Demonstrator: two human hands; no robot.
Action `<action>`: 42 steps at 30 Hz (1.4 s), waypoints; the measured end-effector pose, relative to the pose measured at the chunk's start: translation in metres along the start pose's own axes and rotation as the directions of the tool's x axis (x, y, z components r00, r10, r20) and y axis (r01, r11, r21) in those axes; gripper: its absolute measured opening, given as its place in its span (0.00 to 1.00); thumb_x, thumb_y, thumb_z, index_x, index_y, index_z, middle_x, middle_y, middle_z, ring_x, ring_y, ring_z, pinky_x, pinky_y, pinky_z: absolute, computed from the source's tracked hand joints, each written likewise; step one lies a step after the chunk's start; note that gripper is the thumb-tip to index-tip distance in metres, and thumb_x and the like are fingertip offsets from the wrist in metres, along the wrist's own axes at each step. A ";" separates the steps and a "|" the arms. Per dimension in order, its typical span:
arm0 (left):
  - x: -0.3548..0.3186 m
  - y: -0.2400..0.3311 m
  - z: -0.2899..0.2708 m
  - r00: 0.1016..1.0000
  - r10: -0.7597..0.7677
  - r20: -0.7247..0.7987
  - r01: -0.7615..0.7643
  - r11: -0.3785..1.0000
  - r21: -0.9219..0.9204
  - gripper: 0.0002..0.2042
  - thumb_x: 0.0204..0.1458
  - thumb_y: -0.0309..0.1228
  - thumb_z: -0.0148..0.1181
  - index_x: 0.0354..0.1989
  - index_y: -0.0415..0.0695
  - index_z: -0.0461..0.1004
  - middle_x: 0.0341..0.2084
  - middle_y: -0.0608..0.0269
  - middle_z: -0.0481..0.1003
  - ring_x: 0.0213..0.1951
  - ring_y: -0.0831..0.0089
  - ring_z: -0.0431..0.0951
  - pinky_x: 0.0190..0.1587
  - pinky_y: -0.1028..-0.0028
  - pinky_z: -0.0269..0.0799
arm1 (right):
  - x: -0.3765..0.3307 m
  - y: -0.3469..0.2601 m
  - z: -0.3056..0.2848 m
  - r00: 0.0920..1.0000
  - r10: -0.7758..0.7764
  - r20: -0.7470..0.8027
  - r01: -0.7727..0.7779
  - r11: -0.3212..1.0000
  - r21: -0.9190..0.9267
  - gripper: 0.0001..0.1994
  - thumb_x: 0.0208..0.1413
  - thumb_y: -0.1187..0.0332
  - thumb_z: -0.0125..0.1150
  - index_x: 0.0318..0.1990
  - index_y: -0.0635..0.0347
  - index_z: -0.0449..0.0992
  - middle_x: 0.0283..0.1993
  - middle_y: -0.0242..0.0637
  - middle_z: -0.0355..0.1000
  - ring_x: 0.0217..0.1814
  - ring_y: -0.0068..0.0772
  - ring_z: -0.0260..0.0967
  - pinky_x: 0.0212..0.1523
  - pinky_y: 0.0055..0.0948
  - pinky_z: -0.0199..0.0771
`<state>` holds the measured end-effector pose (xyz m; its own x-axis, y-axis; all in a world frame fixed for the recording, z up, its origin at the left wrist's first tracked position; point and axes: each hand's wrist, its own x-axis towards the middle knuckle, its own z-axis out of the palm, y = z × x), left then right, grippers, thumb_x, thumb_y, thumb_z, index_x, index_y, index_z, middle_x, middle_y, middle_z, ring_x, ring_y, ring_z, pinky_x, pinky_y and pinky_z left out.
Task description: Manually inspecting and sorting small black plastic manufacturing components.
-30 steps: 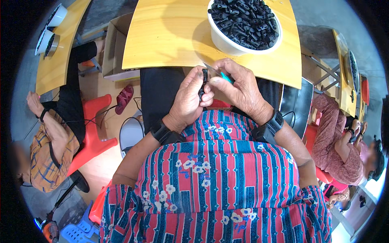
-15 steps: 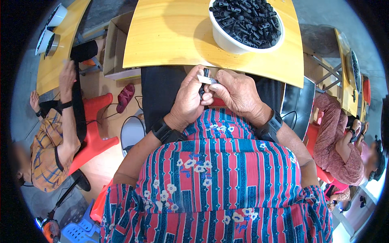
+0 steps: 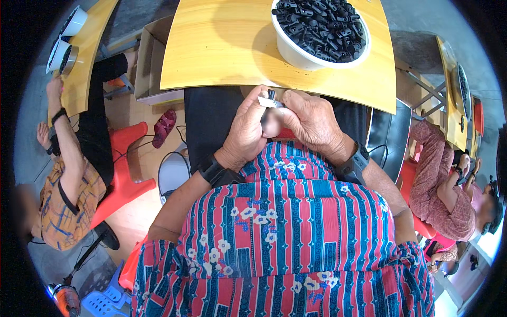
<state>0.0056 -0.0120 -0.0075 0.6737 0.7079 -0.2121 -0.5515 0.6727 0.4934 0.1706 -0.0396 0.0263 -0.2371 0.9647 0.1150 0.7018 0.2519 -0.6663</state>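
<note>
My left hand [image 3: 242, 128] is closed around a small black plastic part [image 3: 271, 94], whose top end sticks up between thumb and fingers. My right hand [image 3: 316, 122] meets it in front of the table edge, pinching a thin, pale, blade-like piece [image 3: 267, 102] that lies across the black part. Whether that piece is metal or plastic I cannot make out. The fingertips below it are blurred, and the part's lower end is hidden. Beyond both hands, a white bowl [image 3: 303, 59] stands on the table, heaped with similar black plastic parts [image 3: 322, 30].
The yellow wooden table [image 3: 222, 58] ends just past my hands. A cardboard box [image 3: 149, 58] is left of it. A person in a checked shirt [image 3: 71, 203] sits at the left beside another table; a person in reddish trousers [image 3: 435, 185] sits at the right. A sandal [image 3: 165, 128] lies on the floor.
My hands stay almost in place; the black part looks slightly tilted, with its top a little farther right. The person on the left has swung an arm toward the bowls there.
</note>
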 end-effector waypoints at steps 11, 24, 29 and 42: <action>-0.001 -0.007 0.003 1.000 0.000 0.000 0.000 1.000 -0.003 0.09 0.64 0.38 0.42 0.40 0.46 0.62 0.25 0.71 0.61 0.23 0.86 0.58 0.25 0.86 0.57 | -0.006 0.002 -0.002 0.999 0.039 0.035 -0.039 0.999 0.001 0.14 0.60 0.56 0.51 0.32 0.57 0.68 0.28 0.45 0.69 0.32 0.50 0.70 0.31 0.42 0.68; 0.000 -0.013 0.003 0.999 0.008 -0.036 -0.009 0.999 -0.034 0.09 0.65 0.38 0.41 0.42 0.48 0.63 0.24 0.72 0.62 0.22 0.86 0.58 0.24 0.85 0.56 | -0.009 0.000 0.002 0.998 0.065 0.004 -0.065 0.997 0.049 0.13 0.61 0.58 0.49 0.32 0.58 0.68 0.27 0.45 0.69 0.31 0.51 0.70 0.31 0.43 0.67; 0.003 -0.015 0.006 0.995 0.004 -0.097 -0.008 0.999 -0.043 0.09 0.65 0.39 0.42 0.45 0.48 0.63 0.22 0.71 0.63 0.21 0.85 0.59 0.23 0.84 0.57 | -0.008 0.003 0.002 0.997 0.080 -0.002 -0.080 0.995 0.052 0.13 0.62 0.58 0.48 0.32 0.58 0.67 0.26 0.45 0.69 0.31 0.51 0.70 0.31 0.44 0.67; -0.002 -0.021 -0.004 0.999 0.031 -0.036 -0.031 1.000 0.004 0.08 0.65 0.36 0.39 0.43 0.47 0.63 0.25 0.72 0.62 0.25 0.85 0.60 0.25 0.85 0.56 | -0.012 0.001 0.010 0.995 0.094 -0.013 -0.093 0.994 0.065 0.13 0.62 0.59 0.48 0.32 0.58 0.67 0.25 0.45 0.69 0.30 0.52 0.70 0.30 0.44 0.68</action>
<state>0.0140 -0.0263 -0.0203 0.6384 0.7355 -0.2271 -0.5697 0.6498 0.5032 0.1672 -0.0515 0.0167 -0.1613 0.9850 0.0612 0.6758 0.1555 -0.7205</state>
